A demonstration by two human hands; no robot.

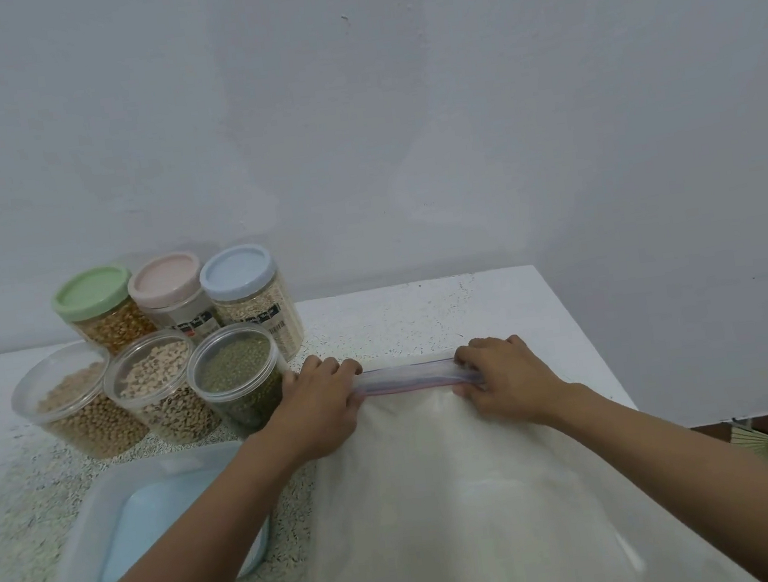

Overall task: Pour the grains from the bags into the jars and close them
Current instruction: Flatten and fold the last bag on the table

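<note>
Left hand (324,407) pinches one end of the zip bag (446,500) seal; right hand (504,380) pinches the other. I see the bag lying below both hands, and the green-grain jar (238,381) just beside the left.

The left middle of the frame is blocked by six clear plastic jars (162,390), the lower left by a pale blue plastic tray (107,494). Bare speckled white surface (423,315) is left beyond the translucent zip bag (446,500), centre right.

Both hands, the left hand (321,402) and right hand (504,380), pinch the zip strip of a large clear zip bag (470,498) near the tabletop's (496,311) right edge; 6 grain jars (158,357) stand at its back left.
</note>
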